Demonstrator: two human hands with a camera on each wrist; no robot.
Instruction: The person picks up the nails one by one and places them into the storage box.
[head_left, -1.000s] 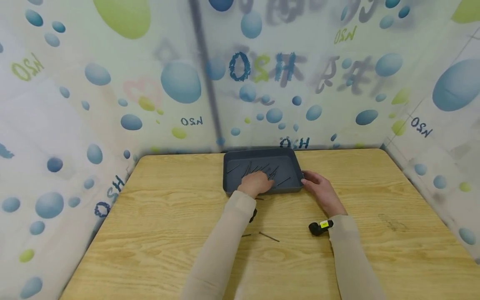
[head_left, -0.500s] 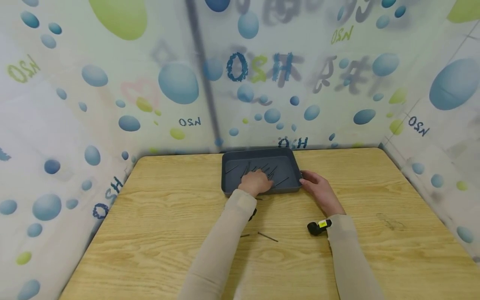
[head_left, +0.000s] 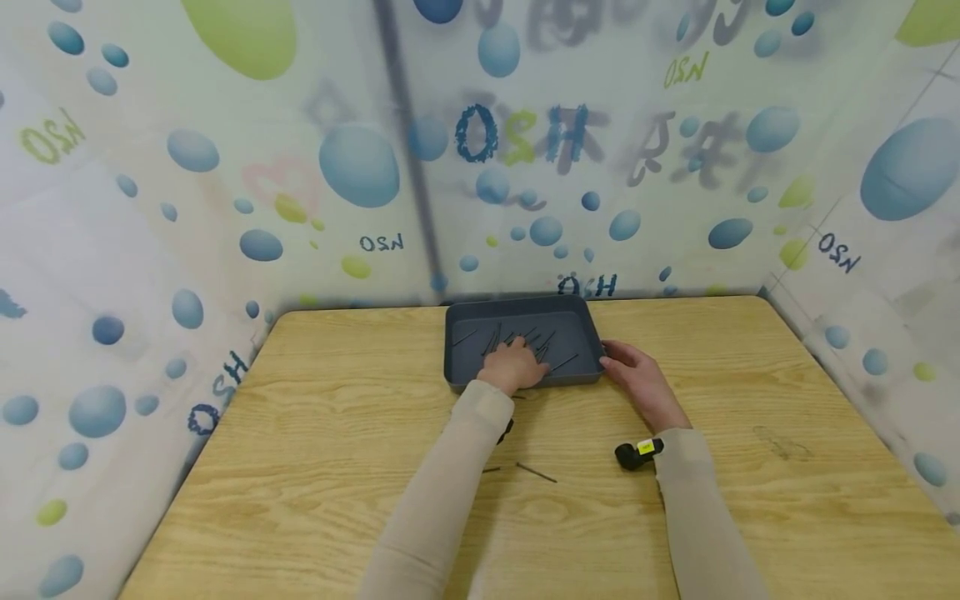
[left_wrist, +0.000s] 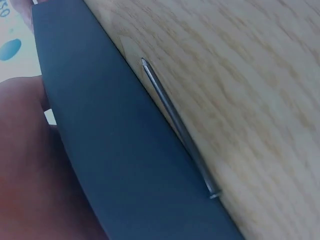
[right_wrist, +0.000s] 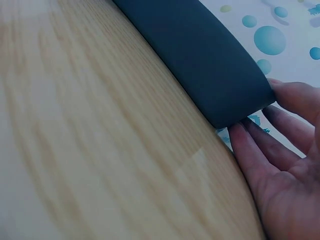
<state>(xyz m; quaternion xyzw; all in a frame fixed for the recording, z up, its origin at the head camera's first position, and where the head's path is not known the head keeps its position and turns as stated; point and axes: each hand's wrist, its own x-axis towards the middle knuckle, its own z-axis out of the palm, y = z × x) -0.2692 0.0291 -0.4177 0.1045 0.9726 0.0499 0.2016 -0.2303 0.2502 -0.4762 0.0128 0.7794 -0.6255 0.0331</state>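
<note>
A dark grey rectangular tray (head_left: 463, 367) sits at the far side of the table with several thin dark nails (head_left: 564, 363) scattered in it. My left hand (head_left: 512, 367) reaches over the front wall into the tray, among the nails. Its thumb stands apart from the fingers, but the fingertips are hidden, so a grasp cannot be made out. My right hand (head_left: 641, 385) holds the tray's right end; in the right wrist view, the thumb and fingers (right_wrist: 295, 97) are on its corner. A nail (left_wrist: 177, 122) with a flat head lies on the table along the tray's front wall.
Nearer on the wooden table (head_left: 322, 467) lies another nail (head_left: 536, 472). One more nail (head_left: 491, 470) shows partly beside the left sleeve. A patterned wall sheet (head_left: 510, 225) stands close behind the tray, and further sheets flank the table.
My left hand has shifted slightly within the tray, with thumb and fingers a little further apart. The right hand and tray stay in place; the head view has swayed slightly.
</note>
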